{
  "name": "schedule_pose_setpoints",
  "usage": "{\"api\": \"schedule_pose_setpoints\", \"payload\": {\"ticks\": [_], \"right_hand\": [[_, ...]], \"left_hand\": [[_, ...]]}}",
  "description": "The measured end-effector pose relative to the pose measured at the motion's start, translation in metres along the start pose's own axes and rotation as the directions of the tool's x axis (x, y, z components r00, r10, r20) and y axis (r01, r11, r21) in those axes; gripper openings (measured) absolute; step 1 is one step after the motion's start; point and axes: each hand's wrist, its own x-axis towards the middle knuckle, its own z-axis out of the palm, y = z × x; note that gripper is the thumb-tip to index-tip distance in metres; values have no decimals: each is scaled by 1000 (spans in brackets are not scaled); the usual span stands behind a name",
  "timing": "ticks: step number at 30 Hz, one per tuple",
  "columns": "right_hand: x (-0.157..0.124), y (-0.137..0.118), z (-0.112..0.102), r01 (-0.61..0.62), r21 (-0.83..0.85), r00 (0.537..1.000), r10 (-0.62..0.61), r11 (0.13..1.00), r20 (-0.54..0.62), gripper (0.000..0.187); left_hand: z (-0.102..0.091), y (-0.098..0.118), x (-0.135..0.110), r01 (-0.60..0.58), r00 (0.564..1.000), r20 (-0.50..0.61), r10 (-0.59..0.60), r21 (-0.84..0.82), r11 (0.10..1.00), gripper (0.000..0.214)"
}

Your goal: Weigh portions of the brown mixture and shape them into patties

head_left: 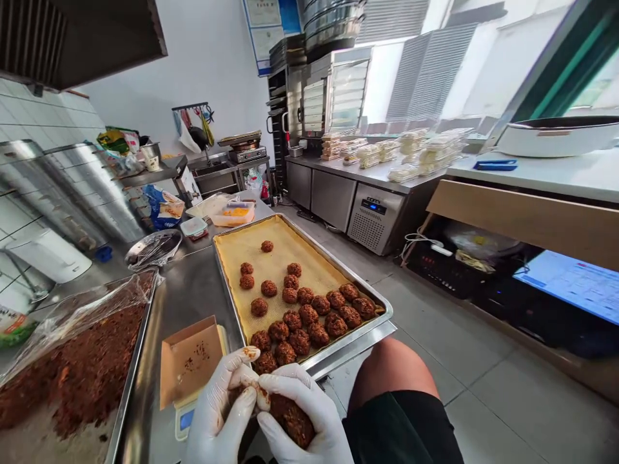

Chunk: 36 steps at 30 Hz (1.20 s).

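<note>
My right hand (309, 412), in a white glove, is wrapped round a dark brown ball of filling (293, 422). Beside it, my gloved left hand (225, 403) is closed, its fingertips meeting those of the right. Some brown filling shows between its thumb and fingers, mostly hidden. Just beyond both hands lies a metal baking tray (382, 316) lined with tan paper. Brown balls (318, 334) crowd its near end, and a few sit apart farther up. An open cardboard box (186, 361) with brown crumbs rests on a small scale (186, 419) left of my hands.
At the left, a large tray (138, 348) holds loose brown filling (97, 361) partly under plastic film. A metal bowl (153, 250) and a plastic tub (235, 212) stand farther back. My bare knee (394, 370) is right of the tray. Packed clear boxes (425, 151) cover a steel counter.
</note>
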Motion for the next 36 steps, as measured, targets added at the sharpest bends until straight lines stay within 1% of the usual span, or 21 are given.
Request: {"api": "schedule_pose_setpoints", "payload": {"ticks": [2,4,7,9,11,14,16,18,21,23,26,28,30,32,35,36], "right_hand": [[-2,4,8,44,-45,998,-42,998,49,27],[-4,8,14,85,-82,994,-79,993,81,24],[-6,8,19,115,-130,989,-101,985,109,23],[-6,6,21,105,-150,989,-87,983,119,20],[-5,4,21,64,-150,989,-43,987,140,14],[-3,3,21,-32,-103,987,48,994,151,12],[-3,4,19,-87,-58,988,94,995,122,12],[-4,5,18,-140,-18,986,141,990,93,13],[-5,7,18,-213,17,973,210,977,94,13],[-5,8,17,-198,12,978,196,980,74,13],[-4,9,17,-137,-4,990,138,991,31,16],[-4,10,17,-140,-5,989,140,990,44,18],[-5,12,17,-192,14,979,191,981,77,20],[-7,17,19,-291,82,952,281,953,120,23],[-11,25,21,-423,267,905,389,866,172,32],[-12,27,21,-453,339,892,413,825,186,34]], "left_hand": [[-6,2,-5,-16,999,-34,17,48,999,42],[-13,3,-9,-33,999,-38,35,68,997,40],[-24,5,-10,-54,998,-9,55,81,995,38],[-31,6,-9,-50,998,33,47,114,992,39],[-36,6,-7,-40,996,89,28,131,991,39],[-37,6,-4,-33,989,148,18,99,995,38],[-35,4,-4,-33,987,158,21,73,997,37],[-33,0,-4,-36,989,144,26,63,997,34],[-29,-7,-5,-41,990,137,31,75,996,32],[-26,-11,-6,-45,993,114,36,83,996,35],[-21,-15,-8,-62,998,28,61,67,996,37],[-20,-17,-9,-68,998,-7,68,34,997,36],[-22,-17,-8,-52,998,-22,52,-30,998,36],[-27,-18,-6,-15,1000,12,16,-118,993,37],[-31,-20,-3,40,996,92,-21,-218,975,39],[-31,-20,-3,47,995,96,-25,-233,971,38]]}}
